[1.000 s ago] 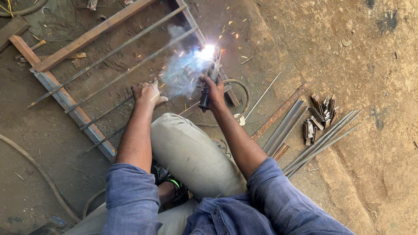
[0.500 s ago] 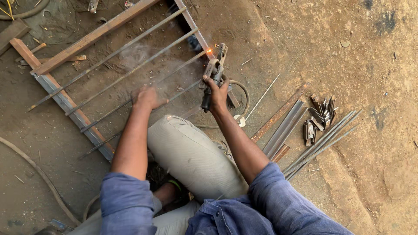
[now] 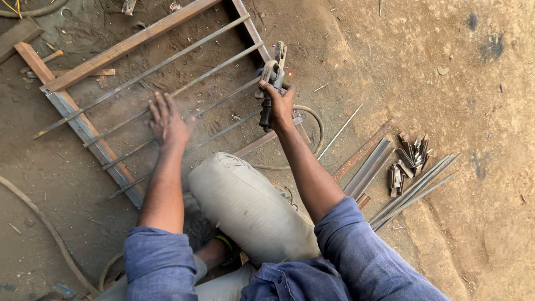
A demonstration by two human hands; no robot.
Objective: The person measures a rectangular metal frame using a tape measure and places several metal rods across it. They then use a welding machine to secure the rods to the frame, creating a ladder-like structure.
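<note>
A rusty metal frame [image 3: 72, 117] with several thin parallel rods [image 3: 184, 86] lies flat on the dirt ground. My right hand [image 3: 281, 106] grips a welding electrode holder [image 3: 271, 78] just above the frame's right side bar, where a small spark still glows. My left hand [image 3: 166, 120] rests flat, fingers spread, on the rods near the frame's middle. A thin haze of smoke hangs over the rods. My bent knee in light trousers [image 3: 251, 206] sits below the frame, between my blue-sleeved arms.
To the right lie long metal bars [image 3: 370, 167], thin rods [image 3: 415, 189] and a heap of short cut metal pieces [image 3: 409, 159]. A cable [image 3: 315, 120] loops behind my right wrist. Another hose or cable [image 3: 44, 226] curves along the lower left. Wood scraps [image 3: 19, 33] sit top left.
The bright welding arc and sparks have stopped, leaving thin smoke. My left hand moved left from beside the holder onto the rods. My right hand lifted the holder slightly.
</note>
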